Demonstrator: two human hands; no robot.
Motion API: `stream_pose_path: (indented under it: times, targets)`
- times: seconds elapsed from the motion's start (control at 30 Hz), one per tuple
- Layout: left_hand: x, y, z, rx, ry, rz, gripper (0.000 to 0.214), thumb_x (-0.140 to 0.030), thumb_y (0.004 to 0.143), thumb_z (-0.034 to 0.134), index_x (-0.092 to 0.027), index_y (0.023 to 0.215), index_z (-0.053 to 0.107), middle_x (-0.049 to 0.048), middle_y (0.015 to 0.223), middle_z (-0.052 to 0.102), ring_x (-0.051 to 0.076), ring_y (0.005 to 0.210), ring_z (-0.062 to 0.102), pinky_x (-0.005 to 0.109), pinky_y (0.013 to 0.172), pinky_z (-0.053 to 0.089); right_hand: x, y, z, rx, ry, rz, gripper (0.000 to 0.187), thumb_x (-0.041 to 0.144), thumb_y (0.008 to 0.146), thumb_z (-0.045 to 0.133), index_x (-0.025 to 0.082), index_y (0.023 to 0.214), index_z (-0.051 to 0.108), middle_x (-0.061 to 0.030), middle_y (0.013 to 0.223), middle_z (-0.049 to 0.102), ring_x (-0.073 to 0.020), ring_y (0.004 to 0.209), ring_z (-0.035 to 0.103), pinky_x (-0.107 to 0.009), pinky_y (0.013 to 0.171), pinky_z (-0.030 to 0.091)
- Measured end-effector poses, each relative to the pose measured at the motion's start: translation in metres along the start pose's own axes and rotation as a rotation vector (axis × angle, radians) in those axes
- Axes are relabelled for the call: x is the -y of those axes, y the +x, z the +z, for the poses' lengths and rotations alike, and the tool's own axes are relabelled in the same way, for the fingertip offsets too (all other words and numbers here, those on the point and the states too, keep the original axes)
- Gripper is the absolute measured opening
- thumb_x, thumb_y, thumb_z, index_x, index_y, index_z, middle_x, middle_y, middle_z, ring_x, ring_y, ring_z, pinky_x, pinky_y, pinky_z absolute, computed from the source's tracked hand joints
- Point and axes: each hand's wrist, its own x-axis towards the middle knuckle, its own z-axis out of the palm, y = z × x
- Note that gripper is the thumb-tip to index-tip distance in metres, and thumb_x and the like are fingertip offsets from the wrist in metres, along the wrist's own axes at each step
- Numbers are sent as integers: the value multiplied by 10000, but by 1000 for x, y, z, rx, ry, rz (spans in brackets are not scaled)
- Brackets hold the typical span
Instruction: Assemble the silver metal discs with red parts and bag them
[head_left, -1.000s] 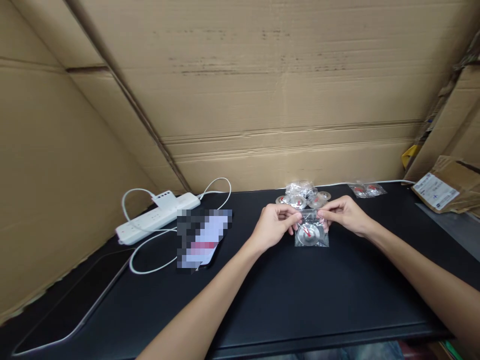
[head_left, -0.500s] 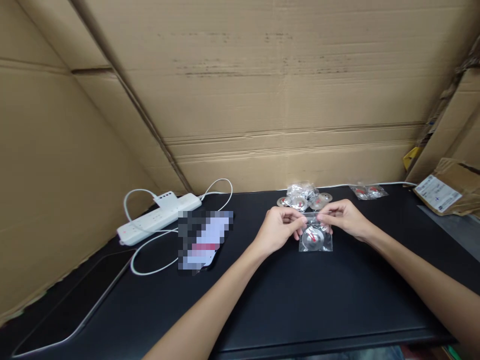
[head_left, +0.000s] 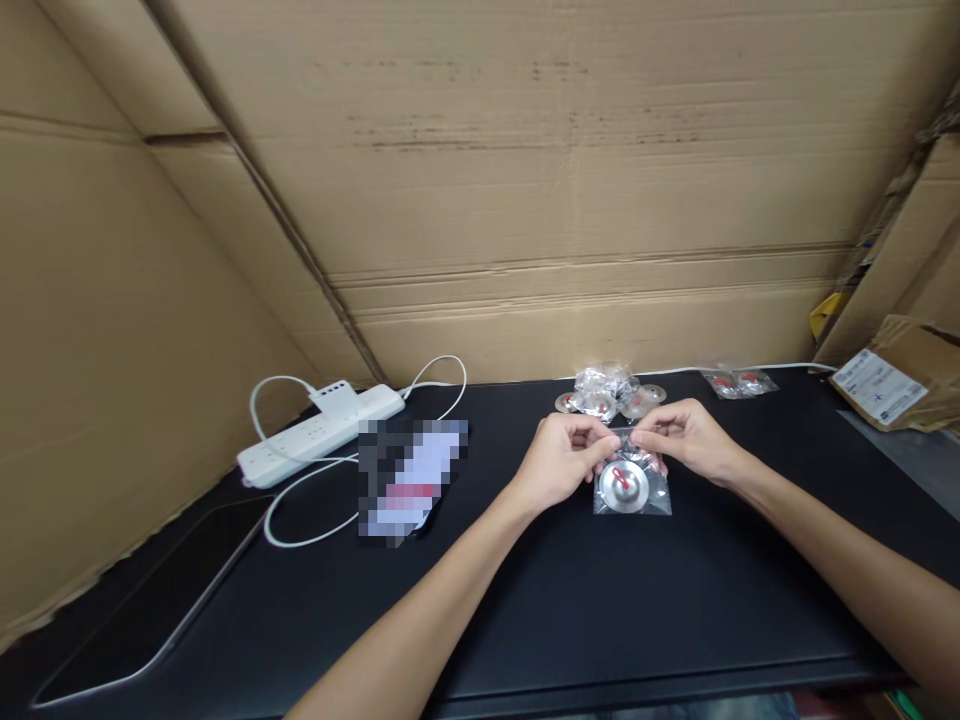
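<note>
A small clear plastic bag (head_left: 631,487) with a round silver disc and a red piece inside lies on the black table (head_left: 600,610). My left hand (head_left: 564,459) pinches the bag's top edge from the left. My right hand (head_left: 686,437) pinches the same edge from the right. Both hands have their fingers closed on the bag's mouth. Just behind the hands sits a small heap of silver discs and clear bags (head_left: 609,392).
A white power strip (head_left: 319,434) with its looping cable lies at the left, next to a phone (head_left: 409,478). A filled clear bag (head_left: 736,381) lies at the back right. A torn cardboard packet with a label (head_left: 892,385) is far right. Cardboard walls surround the table.
The bag has come down and a little to the right, now lying flatter on the table. Both hands have closed in together on its top edge.
</note>
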Motion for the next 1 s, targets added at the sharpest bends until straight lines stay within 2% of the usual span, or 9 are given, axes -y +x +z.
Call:
stream_pose_path:
  times: [0.13,0.27,0.37,0.53,0.67,0.8,0.9,1.0]
  targets:
    - [2,1,0,-2,-39,2,236,-340,790,730,-118,725,687,27,629,619,91,476,505,224,450,418,1,0,-1,-8,14,20,222,360,761,803,147,734,749,-11,565,657,-103,450,576,-236,448,474]
    - [4,3,-2,-28,-99,35,262,-371,782,754,-118,747,697,11,601,599,92,472,510,226,463,430,3,-1,-4,-16,51,32,236,355,762,806,146,856,750,-34,677,706,-104,483,602,-246,481,508]
    - [4,4,-6,-96,-147,77,267,-381,797,749,-124,750,696,10,609,609,91,484,519,229,485,448,4,-2,-5,23,78,52,281,369,774,796,141,921,724,-44,694,713,-132,538,640,-266,510,541]
    - [4,5,-10,-197,-201,94,265,-385,796,752,-127,767,695,15,658,627,91,515,532,223,488,465,3,-1,1,81,63,131,303,373,746,818,121,844,682,-35,619,686,-147,530,653,-269,513,547]
    - [4,6,-9,-181,-188,50,305,-391,776,770,-116,890,701,19,658,614,119,567,566,233,486,484,1,0,1,17,56,122,319,391,737,822,119,806,670,-24,579,663,-130,498,629,-253,503,533]
    - [2,6,-7,-186,-195,-4,489,-387,758,786,-118,1140,642,61,846,660,145,650,622,254,503,515,2,1,-9,-35,73,113,320,402,742,816,127,814,669,-25,600,657,-126,523,622,-252,515,534]
    - [1,6,-7,-218,-173,-45,515,-394,767,774,-124,1175,611,75,926,655,142,679,631,250,508,520,1,4,-26,-151,72,88,342,421,722,825,139,813,653,-19,632,642,-124,541,617,-240,498,519]
    - [2,5,-7,-193,-140,-67,444,-390,791,750,-121,1123,632,76,911,654,137,677,626,240,510,515,-4,8,-52,-331,-55,79,421,495,681,826,144,814,635,-19,647,624,-117,528,591,-226,445,476]
